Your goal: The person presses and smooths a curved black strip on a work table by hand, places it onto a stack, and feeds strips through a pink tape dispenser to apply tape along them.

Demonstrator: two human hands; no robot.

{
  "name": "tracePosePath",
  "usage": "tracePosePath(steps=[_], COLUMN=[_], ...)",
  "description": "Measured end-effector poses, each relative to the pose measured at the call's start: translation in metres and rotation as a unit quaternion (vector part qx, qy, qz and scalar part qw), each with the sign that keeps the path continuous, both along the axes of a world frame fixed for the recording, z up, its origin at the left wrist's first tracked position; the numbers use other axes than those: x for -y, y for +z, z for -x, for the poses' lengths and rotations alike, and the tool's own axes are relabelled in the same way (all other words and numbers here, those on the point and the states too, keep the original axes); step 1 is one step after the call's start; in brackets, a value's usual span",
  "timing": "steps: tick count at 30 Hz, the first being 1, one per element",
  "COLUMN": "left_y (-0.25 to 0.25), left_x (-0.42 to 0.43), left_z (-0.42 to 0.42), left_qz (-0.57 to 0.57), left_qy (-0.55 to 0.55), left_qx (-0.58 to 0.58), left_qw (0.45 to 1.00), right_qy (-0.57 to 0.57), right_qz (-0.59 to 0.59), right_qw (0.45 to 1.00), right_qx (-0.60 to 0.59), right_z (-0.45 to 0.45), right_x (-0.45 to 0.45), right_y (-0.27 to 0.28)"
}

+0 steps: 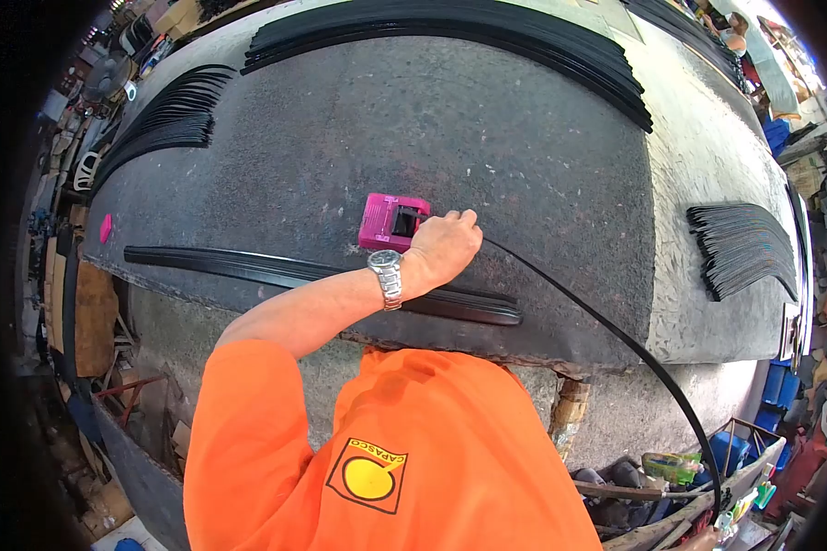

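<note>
My left hand [446,246], a steel watch on its wrist, is closed around one end of a long black rubber-like strip [606,323]. That hand rests against the right side of a magenta plastic device [379,220] with a black middle part; its kind is unclear. From there the strip bows across the table and down over the front edge to the lower right. At the bottom edge of the view a small part of my right hand [705,539] shows at the strip's far end, its fingers mostly out of sight. A bundle of black strips [239,264] lies under my left forearm.
The dark tabletop [524,174] carries a wide stack of black strips [450,20] at the back, a fanned pile [161,124] at left and another pile [742,250] at right. A small pink piece [106,228] lies near the left edge. Below right stands a cluttered bin [657,528].
</note>
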State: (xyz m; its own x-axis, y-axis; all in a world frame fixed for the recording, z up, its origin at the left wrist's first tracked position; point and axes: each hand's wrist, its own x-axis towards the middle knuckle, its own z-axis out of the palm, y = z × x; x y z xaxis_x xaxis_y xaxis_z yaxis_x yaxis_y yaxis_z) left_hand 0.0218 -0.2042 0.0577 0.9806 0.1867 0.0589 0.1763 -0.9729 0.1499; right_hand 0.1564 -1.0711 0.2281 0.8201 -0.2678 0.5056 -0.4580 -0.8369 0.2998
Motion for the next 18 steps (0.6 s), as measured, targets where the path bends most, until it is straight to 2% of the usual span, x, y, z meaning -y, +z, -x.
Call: tracePosePath(steps=[6, 8, 9, 10, 12, 13, 15, 18], left_y=[0.024, 0.042, 0.068, 0.085, 0.127, 0.124, 0.138, 0.161], left_x=[-0.002, -0.026, -0.038, -0.053, -0.078, -0.097, -0.107, -0.103], left_z=[-0.032, -0.059, -0.073, -0.084, -0.102, -0.116, -0.126, -0.124], left_qz=[-0.02, -0.056, -0.043, -0.025, 0.041, 0.059, 0.095, 0.09], left_qy=[-0.027, -0.045, -0.043, -0.068, -0.146, -0.213, -0.18, -0.132], left_qx=[0.054, -0.005, -0.072, -0.091, -0.172, -0.192, -0.28, -0.333], left_qw=[0.998, 0.997, 0.995, 0.993, 0.973, 0.956, 0.938, 0.929], right_qy=[-0.012, -0.014, -0.014, -0.013, -0.01, -0.01, -0.008, 0.003], right_qz=[0.038, 0.052, 0.057, 0.062, 0.067, 0.066, 0.067, 0.058], right_qw=[0.997, 0.994, 0.992, 0.991, 0.987, 0.985, 0.982, 0.978], right_qx=[0.068, 0.096, 0.108, 0.12, 0.146, 0.157, 0.177, 0.201], right_z=[0.013, 0.018, 0.021, 0.023, 0.027, 0.026, 0.027, 0.026], right_x=[0.012, 0.018, 0.02, 0.022, 0.024, 0.026, 0.026, 0.024], right_y=[0.034, 0.051, 0.06, 0.067, 0.08, 0.085, 0.093, 0.102])
